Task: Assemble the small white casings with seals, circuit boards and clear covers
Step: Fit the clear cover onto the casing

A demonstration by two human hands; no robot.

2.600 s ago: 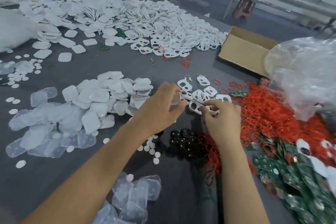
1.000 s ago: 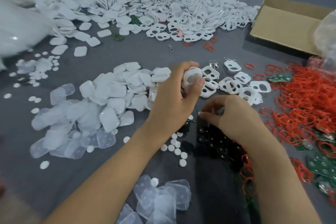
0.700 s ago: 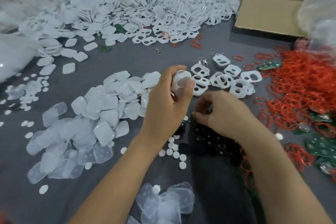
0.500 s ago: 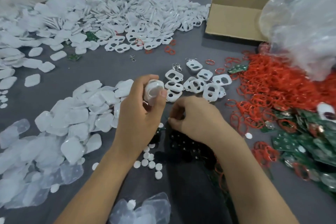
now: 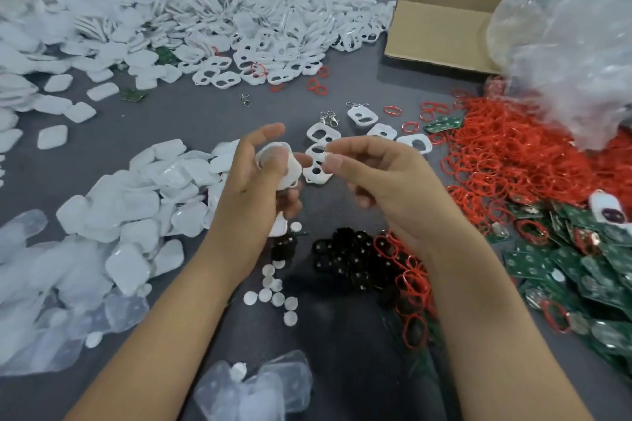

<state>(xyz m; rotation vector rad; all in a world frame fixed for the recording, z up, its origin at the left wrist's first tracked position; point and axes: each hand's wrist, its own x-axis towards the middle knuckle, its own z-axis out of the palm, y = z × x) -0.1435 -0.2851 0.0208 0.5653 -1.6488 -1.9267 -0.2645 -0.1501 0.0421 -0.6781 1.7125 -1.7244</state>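
My left hand (image 5: 254, 178) holds a small white casing (image 5: 280, 164) above the table's middle, thumb across its face and index finger raised. My right hand (image 5: 372, 174) is lifted right beside it, thumb and fingertips pinched together near the casing; what they pinch is too small to make out. Below both hands lie black round parts (image 5: 345, 253) and white discs (image 5: 273, 294). White casing frames (image 5: 362, 120) lie just beyond the hands. Red seal rings (image 5: 513, 154) and green circuit boards (image 5: 581, 270) pile at the right. Clear covers (image 5: 253, 386) lie at the near edge.
A big heap of white casings (image 5: 246, 20) fills the far side. White backs (image 5: 143, 202) and clear covers (image 5: 37, 301) are heaped at the left. A cardboard box (image 5: 441, 24) and a plastic bag (image 5: 574, 34) stand at the far right.
My right hand has risen from the black parts up to the casing in my left hand. My left hand kept hold of the casing and its index finger lifted.
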